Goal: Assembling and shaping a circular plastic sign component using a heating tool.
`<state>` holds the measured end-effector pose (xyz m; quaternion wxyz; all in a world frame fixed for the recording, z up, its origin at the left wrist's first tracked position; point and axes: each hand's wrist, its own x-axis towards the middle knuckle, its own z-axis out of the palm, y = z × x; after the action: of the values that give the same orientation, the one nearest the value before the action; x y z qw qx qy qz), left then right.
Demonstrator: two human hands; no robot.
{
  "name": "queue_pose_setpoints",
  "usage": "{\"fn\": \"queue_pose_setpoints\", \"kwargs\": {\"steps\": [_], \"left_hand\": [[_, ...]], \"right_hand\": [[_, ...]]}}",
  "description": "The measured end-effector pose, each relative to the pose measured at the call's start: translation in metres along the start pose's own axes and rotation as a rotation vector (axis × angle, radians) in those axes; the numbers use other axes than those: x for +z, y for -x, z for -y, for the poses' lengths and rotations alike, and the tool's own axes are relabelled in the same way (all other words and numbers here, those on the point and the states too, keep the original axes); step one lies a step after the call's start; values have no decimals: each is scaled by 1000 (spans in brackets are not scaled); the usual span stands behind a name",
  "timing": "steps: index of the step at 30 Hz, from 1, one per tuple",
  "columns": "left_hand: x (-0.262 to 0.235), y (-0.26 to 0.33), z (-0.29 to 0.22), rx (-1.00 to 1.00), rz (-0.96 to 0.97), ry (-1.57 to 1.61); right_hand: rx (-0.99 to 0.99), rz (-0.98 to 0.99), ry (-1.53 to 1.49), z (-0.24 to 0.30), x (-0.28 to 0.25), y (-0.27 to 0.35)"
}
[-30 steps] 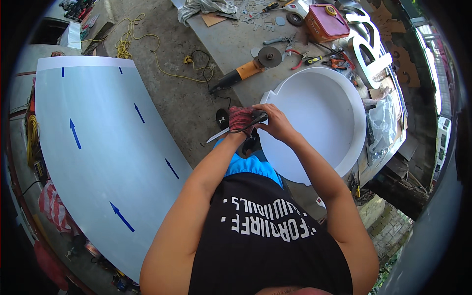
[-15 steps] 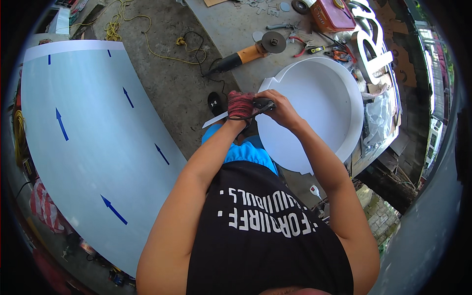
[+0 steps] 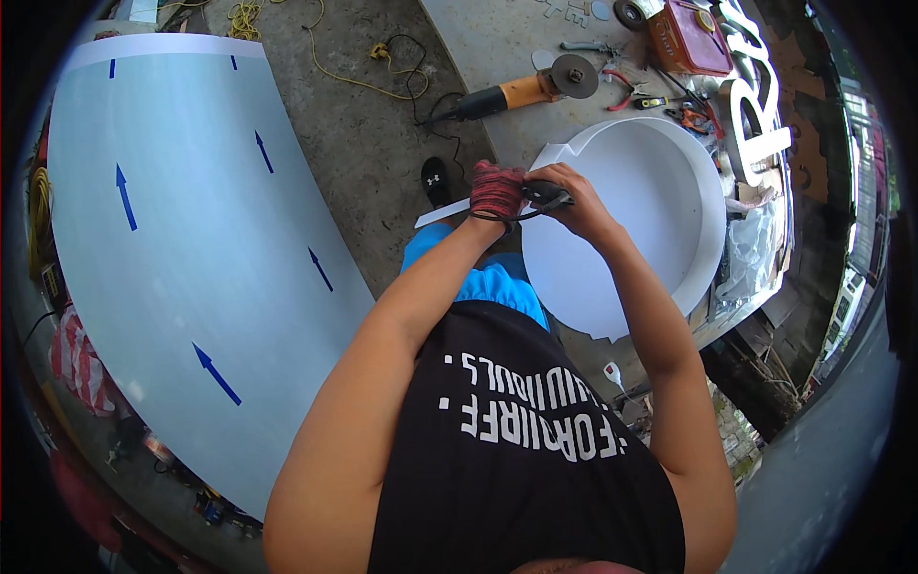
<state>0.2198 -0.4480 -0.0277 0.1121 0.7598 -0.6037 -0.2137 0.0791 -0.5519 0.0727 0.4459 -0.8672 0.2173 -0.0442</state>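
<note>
Left hand: (image 3: 497, 188) wears a red knit glove, fingers clenched around a thin white strip (image 3: 442, 214) that sticks out toward the left of centre frame.
Right hand: (image 3: 574, 196) bare, fingers closed over the black handles of a cutting tool (image 3: 543, 194), snips or pliers; I cannot tell which.
Contact: both hands meet just above centre frame; the tool's working end seems to bite the strip, but the glove hides the exact spot.
White round form: (image 3: 641, 220) shallow round tray-like piece with an upright white rim, right of the hands, lying on the concrete slab (image 3: 497, 43); nothing lies inside it.
Strip's place: held in the air over the left edge of the round form, one end free.
Red case: (image 3: 690, 38) upper right, lid shut, contents hidden.
Loose tools: angle grinder (image 3: 521, 93) with orange body at upper centre; pliers (image 3: 626, 91) beside it.
Large pale sheet: (image 3: 191, 249) curved, with blue arrows, fills the left half of the frame.
Risk, cut: the gloved fingers sit close to the tool's working end; a slip could likely nip the glove.
Risk, strip: the free end could spring or kink if the grip loosens.
Risk, footing: yellow cord (image 3: 335, 67) trails near the black shoe (image 3: 436, 182); a snag looks possible.
</note>
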Motion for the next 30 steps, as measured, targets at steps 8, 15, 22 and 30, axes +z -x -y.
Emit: {"fn": "queue_pose_setpoints", "kwargs": {"steps": [8,15,22,30], "left_hand": [[2,1,1,-3,13,75],[-7,6,1,-100,77,-58],[-34,26,1,-264,194,43],[-21,29,6,-303,270,26]], "right_hand": [[6,-1,-45,3,0,1],[18,15,-40,1,1,0],[24,28,-19,7,-4,-4],[17,29,-14,11,-1,-8]]}}
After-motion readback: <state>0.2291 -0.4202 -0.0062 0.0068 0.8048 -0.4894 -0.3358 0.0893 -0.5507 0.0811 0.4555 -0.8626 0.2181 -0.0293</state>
